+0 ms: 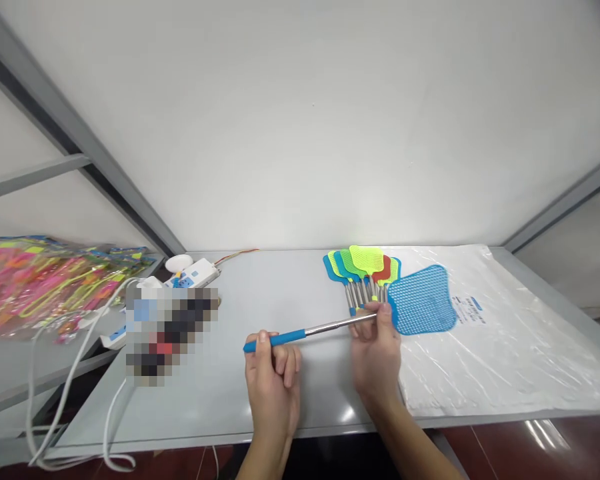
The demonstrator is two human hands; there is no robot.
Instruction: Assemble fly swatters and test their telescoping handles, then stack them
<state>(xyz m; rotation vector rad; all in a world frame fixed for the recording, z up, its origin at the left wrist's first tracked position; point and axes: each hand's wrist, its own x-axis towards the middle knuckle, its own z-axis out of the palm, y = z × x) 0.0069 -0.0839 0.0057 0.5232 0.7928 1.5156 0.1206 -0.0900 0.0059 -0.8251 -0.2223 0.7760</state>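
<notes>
A blue fly swatter (423, 301) with a telescopic metal shaft lies across both my hands above the grey table. My left hand (271, 373) is closed round its blue handle, thumb on top. Close to the mesh head, my right hand (379, 350) pinches the metal shaft between thumb and fingers. The shaft is drawn out, and the head points right. Just behind my right hand rests a fanned bunch of fly swatters (365, 263) in yellow, green, blue and red, their shafts collapsed. My right hand hides some of their handles.
White plastic bags (505, 360) with a printed label cover the table's right side. At left are a white power strip (195, 275), white cables (73, 373) and a pixelated dark object (175, 337). Packaged colourful items (45, 287) are piled farther left. A white wall (330, 133) stands behind.
</notes>
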